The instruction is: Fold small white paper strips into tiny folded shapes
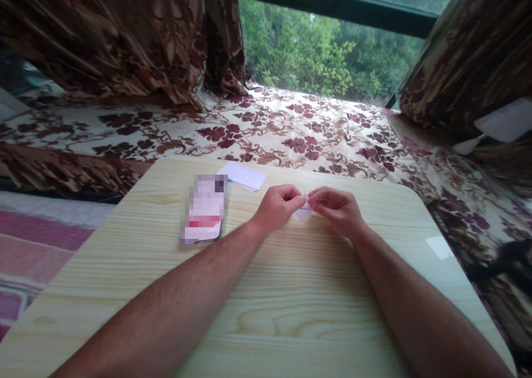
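While both hands meet over the far half of the wood-grain table (266, 306), a small piece of white paper (305, 214) is pinched between them and seems to be in the middle of being worked. It looks doubled or creased near its upper edge, which suggests some folding is done, but the fingertips hide too much to tell how many folds there are or whether any one is complete. No finished piece can be made out on the tabletop. A stack of white paper sheets (242, 177) lies flat and untouched near the table's far edge, left of the hands, so most of the paper in view appears unhandled. The smartphone (204, 209), partly blurred out, lies beside that stack.

The left hand (281, 205) is closed, thumb and forefinger gripping the paper's left side, the other fingers curled under. The right hand (337, 207) mirrors it, its thumb and fingers closed on the paper's right side, wrist bent inward. The fingertips of the two hands are almost touching. Both forearms come in from the lower corners and converge in a wide V, low over the table; whether they rest on it is unclear.
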